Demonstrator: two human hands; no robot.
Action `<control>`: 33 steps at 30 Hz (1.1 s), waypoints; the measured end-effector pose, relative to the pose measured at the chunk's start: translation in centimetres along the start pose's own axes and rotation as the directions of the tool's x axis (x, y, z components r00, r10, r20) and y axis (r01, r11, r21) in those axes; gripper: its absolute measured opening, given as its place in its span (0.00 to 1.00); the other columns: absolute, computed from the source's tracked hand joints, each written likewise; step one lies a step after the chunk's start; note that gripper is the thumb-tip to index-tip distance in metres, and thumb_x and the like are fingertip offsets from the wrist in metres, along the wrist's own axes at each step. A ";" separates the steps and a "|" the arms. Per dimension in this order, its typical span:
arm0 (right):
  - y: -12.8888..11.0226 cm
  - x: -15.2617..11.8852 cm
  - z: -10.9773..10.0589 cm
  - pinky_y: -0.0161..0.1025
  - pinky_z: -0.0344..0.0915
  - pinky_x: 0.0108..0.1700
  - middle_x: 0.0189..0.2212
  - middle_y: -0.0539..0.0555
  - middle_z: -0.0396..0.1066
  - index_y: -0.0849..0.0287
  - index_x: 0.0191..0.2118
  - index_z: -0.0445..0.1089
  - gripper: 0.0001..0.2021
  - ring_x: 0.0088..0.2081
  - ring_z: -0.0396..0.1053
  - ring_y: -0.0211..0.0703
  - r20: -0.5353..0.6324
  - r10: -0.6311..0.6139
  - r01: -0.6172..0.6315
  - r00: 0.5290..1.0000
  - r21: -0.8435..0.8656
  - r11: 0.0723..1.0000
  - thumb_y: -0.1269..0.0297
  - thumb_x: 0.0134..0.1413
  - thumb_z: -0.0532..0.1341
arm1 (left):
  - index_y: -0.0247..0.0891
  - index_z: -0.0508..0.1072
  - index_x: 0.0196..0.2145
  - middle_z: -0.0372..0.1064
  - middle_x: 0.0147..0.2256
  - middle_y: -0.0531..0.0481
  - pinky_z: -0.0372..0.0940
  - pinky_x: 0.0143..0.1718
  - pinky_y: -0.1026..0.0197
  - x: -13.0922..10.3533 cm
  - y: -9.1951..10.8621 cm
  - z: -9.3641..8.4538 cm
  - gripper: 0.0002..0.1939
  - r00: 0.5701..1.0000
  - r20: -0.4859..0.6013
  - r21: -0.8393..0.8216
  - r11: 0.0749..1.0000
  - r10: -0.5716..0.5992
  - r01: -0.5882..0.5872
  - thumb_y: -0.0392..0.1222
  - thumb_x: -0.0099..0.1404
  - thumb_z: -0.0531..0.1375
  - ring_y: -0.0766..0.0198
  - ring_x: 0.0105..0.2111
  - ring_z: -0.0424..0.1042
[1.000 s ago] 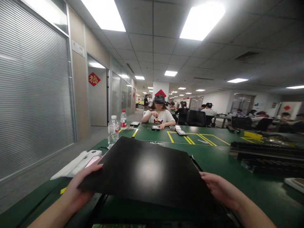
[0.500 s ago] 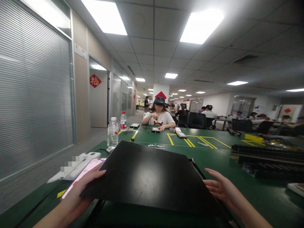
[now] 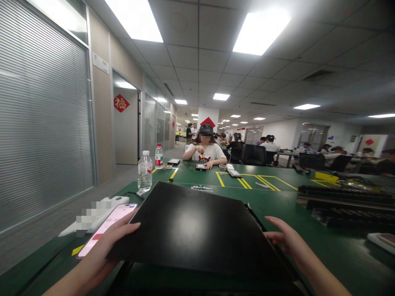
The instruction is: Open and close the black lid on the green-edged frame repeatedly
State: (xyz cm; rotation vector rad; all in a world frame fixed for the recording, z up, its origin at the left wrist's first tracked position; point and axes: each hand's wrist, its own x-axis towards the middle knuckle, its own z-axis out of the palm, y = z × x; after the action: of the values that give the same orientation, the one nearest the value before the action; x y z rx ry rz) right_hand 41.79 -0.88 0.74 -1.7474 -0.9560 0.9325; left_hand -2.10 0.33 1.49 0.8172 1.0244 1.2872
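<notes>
A flat black panel [image 3: 191, 230] lies askew in front of me, tilted over a black frame or case [image 3: 256, 220] whose edges show at the right and below. My left hand [image 3: 115, 242] grips the panel's left edge, thumb on top and fingers underneath, partly hidden. My right hand [image 3: 286, 238] is at the right edge with its thumb raised and fingers apart; some fingertips lie against or just behind that edge, and I cannot tell if they touch it. What is under the panel is hidden.
Beside my left hand lies a phone [image 3: 108, 230] with a lit screen. Two bottles stand behind it, the nearer a water bottle [image 3: 145, 170]. Black slotted racks [image 3: 336, 201] sit at the right. Across the green table [image 3: 173, 191] a person [image 3: 205, 150] works on a small device.
My right hand's fingers have shifted slightly, with the thumb still raised. The left hand keeps its hold and the panel has barely moved. The view has turned a little.
</notes>
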 end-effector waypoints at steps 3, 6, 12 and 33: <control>0.2 0.1 0.0 0.36 0.49 0.26 0.27 0.55 0.75 0.54 0.53 0.59 0.30 0.26 0.62 0.44 -0.044 -0.003 0.003 0.999 -0.002 1.000 0.45 0.44 0.49 | 0.46 0.66 0.52 0.75 0.42 0.49 0.70 0.38 0.52 0.0 -0.2 0.3 0.31 1.000 0.000 -0.004 1.000 -0.029 0.029 0.43 0.48 0.64 0.47 0.41 0.73; 0.3 0.1 0.1 0.35 0.47 0.24 0.23 0.55 0.74 0.57 0.52 0.59 0.31 0.23 0.60 0.42 -0.068 -0.005 0.007 0.998 0.029 1.000 0.47 0.42 0.51 | 0.46 0.68 0.50 0.76 0.41 0.49 0.70 0.38 0.53 0.0 -0.4 0.5 0.30 0.999 -0.036 0.029 0.999 -0.024 0.025 0.40 0.46 0.65 0.47 0.41 0.74; 0.4 0.1 0.0 0.34 0.47 0.23 0.22 0.55 0.75 0.59 0.49 0.61 0.27 0.21 0.58 0.39 -0.076 0.018 -0.016 0.997 0.021 1.000 0.50 0.43 0.50 | 0.43 0.68 0.50 0.76 0.40 0.47 0.71 0.34 0.54 0.3 -1.0 0.5 0.31 0.999 -0.031 0.039 0.999 -0.019 0.020 0.40 0.45 0.66 0.47 0.40 0.74; 1.3 1.9 -1.2 0.39 0.59 0.30 0.22 0.58 0.74 0.62 0.39 0.66 0.22 0.29 0.70 0.47 -0.114 -0.085 0.067 0.990 -0.151 0.986 0.50 0.44 0.51 | 0.41 0.57 0.59 0.75 0.42 0.43 0.68 0.39 0.53 -0.6 -1.0 0.8 0.42 0.992 0.063 0.016 0.994 -0.109 0.108 0.42 0.47 0.66 0.48 0.40 0.74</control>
State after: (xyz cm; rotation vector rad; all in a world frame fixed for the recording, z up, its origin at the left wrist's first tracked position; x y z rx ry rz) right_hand 43.89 0.00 -0.45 -1.8538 -1.0268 0.7151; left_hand -0.97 -0.33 0.95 0.7970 1.0133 1.1563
